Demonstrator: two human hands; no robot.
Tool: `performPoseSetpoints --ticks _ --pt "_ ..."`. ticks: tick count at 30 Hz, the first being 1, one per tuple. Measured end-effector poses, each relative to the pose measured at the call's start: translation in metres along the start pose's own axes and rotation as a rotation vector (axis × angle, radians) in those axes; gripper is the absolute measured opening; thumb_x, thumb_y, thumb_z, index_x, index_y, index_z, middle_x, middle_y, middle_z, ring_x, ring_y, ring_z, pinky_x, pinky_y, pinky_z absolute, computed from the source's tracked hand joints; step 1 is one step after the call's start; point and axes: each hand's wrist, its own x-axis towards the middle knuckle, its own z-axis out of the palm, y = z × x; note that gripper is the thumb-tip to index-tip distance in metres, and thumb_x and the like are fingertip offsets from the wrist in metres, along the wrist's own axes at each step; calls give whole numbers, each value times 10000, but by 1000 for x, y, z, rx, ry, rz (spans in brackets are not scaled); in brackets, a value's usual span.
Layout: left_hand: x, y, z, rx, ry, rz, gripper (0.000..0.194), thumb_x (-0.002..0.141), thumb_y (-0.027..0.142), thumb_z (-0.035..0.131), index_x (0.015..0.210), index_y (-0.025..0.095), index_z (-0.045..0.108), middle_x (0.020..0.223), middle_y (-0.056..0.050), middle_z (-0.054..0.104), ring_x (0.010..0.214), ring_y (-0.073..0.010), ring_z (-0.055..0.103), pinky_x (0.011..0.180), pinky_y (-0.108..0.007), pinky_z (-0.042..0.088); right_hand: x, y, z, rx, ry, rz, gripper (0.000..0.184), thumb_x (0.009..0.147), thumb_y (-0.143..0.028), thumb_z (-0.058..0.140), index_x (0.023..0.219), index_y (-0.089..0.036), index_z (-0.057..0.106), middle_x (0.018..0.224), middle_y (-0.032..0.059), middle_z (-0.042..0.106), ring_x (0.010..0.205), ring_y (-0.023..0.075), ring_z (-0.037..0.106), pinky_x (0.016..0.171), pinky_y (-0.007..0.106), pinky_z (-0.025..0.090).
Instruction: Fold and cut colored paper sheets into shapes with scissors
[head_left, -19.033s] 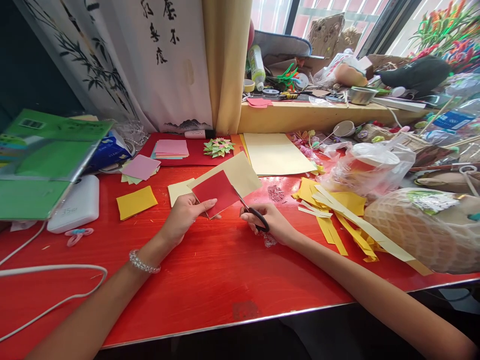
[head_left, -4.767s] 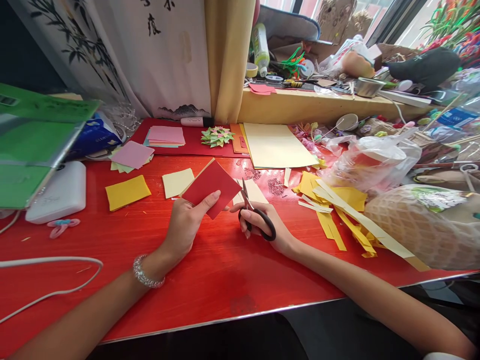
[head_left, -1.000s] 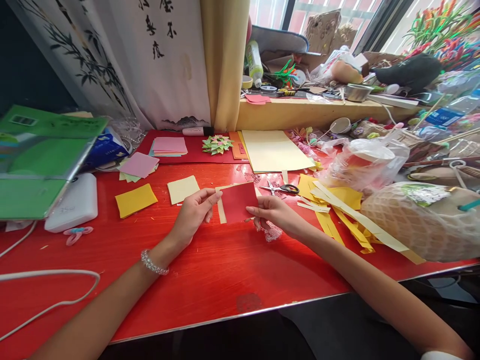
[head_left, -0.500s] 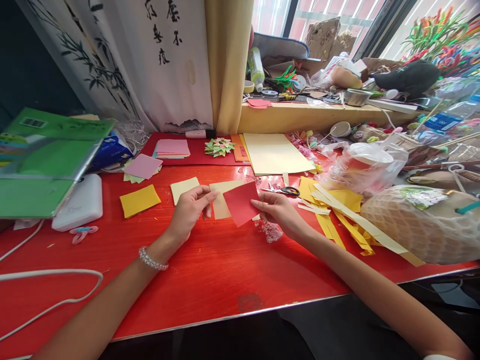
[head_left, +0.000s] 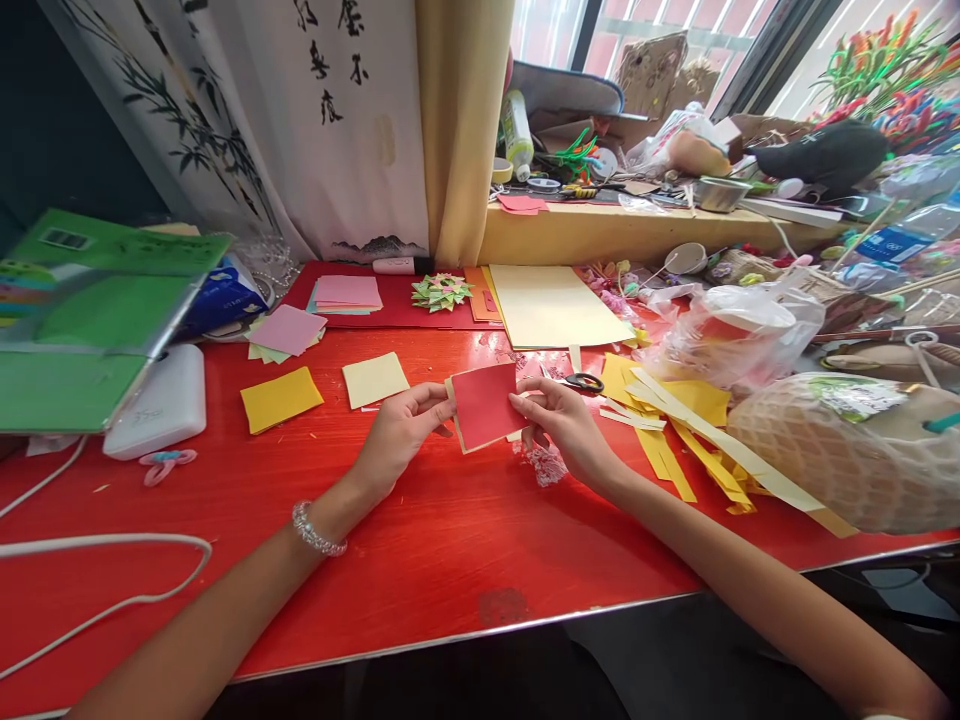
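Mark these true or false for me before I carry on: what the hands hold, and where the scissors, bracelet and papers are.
1. The left hand and right hand both hold the red paper square. True.
2. The scissors are in the right hand. False: the scissors lie on the table.
3. The yellow paper lies left of the separate cream square. True.
4. The beaded bracelet is on the right wrist. False: the bracelet is on the left wrist.
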Motion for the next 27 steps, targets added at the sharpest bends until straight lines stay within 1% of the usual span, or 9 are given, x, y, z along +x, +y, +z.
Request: performPoseSetpoints --ticks 3,7,11,13,15,18,20,23,27 --pt "0 0 1 -29 18 -14 270 748 382 621 912 174 671 958 -45 667 827 -167 577 683 -258 472 0 -3 1 -42 -22 20 299 782 -466 574 827 -183 491 495 -83 417 368 74 501 369 192 211" --pt "-2 3 3 -44 28 -9 249 744 365 623 883 160 656 914 -42 671 786 -158 588 666 -256 476 1 -3 2 -38 -7 57 305 766 -460 590 767 -177 478 496 -73 427 373 61 444 371 199 222" --pt "-4 5 4 -57 71 21 321 753 297 619 1050 214 529 764 14 641 711 -134 584 632 -254 490 3 0 1 -15 9 37 274 778 -427 589 746 -178 479 498 -81 387 366 40 356 371 199 199" --pt "-4 5 4 -57 91 54 381 754 264 614 1106 251 467 741 37 607 717 -129 575 620 -248 495 3 1 1 -6 12 24 259 784 -415 586 753 -179 483 507 -81 378 370 36 344 374 200 194" --pt "-4 6 4 -37 95 68 319 758 267 605 1059 241 501 775 27 598 751 -130 571 624 -238 492 2 1 1 4 12 20 255 782 -412 590 757 -182 485 527 -76 380 377 36 345 378 202 202" --pt "-5 7 5 1 75 41 195 773 317 586 920 190 604 875 -13 626 809 -140 572 656 -225 479 2 1 2 21 12 19 264 778 -424 593 754 -186 483 558 -69 386 380 33 330 376 206 209" --pt "-5 7 5 -15 51 16 228 785 365 568 897 178 637 923 -29 639 832 -151 567 672 -232 476 2 2 2 26 9 15 267 782 -430 587 752 -187 479 567 -66 394 380 31 315 371 206 201" --pt "-6 7 6 -47 28 3 276 782 414 568 891 173 646 912 -33 639 820 -158 558 671 -249 480 2 3 2 38 3 3 269 785 -434 584 757 -190 477 574 -62 398 385 30 298 368 205 188" --pt "-6 4 7 -50 34 -6 244 752 389 624 866 174 638 850 -15 620 791 -143 549 688 -248 479 2 3 4 64 -10 10 270 784 -438 588 765 -189 483 559 -67 373 379 27 264 364 204 169"
